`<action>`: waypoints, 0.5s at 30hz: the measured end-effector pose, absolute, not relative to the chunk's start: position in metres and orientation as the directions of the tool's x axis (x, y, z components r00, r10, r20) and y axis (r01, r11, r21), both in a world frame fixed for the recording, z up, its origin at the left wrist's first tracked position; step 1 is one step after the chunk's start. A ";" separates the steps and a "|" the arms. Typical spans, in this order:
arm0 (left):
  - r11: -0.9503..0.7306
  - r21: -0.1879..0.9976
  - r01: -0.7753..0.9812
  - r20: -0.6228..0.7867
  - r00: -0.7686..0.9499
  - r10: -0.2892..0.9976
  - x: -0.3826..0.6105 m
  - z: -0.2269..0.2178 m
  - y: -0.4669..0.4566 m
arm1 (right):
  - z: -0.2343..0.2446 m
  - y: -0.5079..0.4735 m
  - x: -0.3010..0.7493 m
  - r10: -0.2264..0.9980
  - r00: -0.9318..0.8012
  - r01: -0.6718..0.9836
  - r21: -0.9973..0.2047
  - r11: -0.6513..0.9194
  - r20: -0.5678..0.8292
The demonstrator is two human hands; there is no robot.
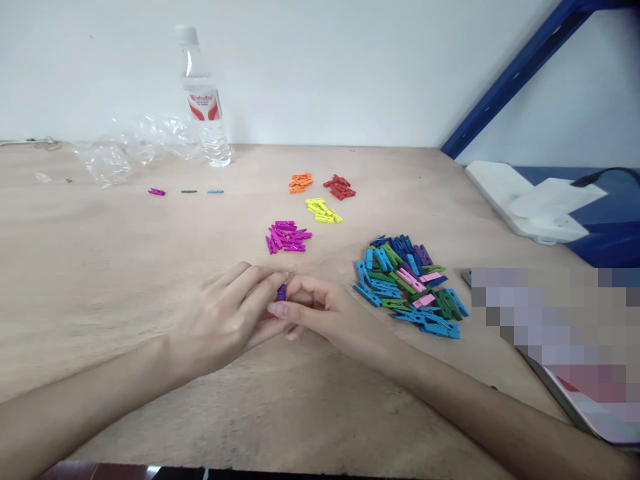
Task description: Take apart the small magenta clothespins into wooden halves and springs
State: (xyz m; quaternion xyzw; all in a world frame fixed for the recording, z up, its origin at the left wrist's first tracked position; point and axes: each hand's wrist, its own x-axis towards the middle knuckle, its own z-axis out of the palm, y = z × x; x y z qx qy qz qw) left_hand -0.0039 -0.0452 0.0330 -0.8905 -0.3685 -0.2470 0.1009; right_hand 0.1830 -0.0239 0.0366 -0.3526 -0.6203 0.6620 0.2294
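Observation:
Dark purple clothespins (282,292), mostly hidden by fingers so that I cannot count them, are held between my two hands above the wooden table (165,407). My left hand (225,317) is closed, its fingers curled over them from the left. From the right, the thumb and fingers of my right hand (337,313) pinch the same clothespins. Right of my hands lies a mixed pile of small clothespins (410,280) in blue, green, pink and purple. Just beyond my hands is a magenta clothespin pile (287,237).
Farther back lie yellow (324,211), orange (301,182) and red clothespins (340,187). Single magenta (157,192), green (189,192) and blue pieces (215,192) form a row at left. Behind stand a water bottle (205,107) and clear plastic (125,150). A white device (520,203) sits right.

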 end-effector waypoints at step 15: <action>-0.788 0.002 0.615 0.609 0.625 0.489 -0.002 0.026 -0.047 | 0.029 -0.019 0.183 0.681 -0.702 -0.027 -0.948 -0.318 -0.208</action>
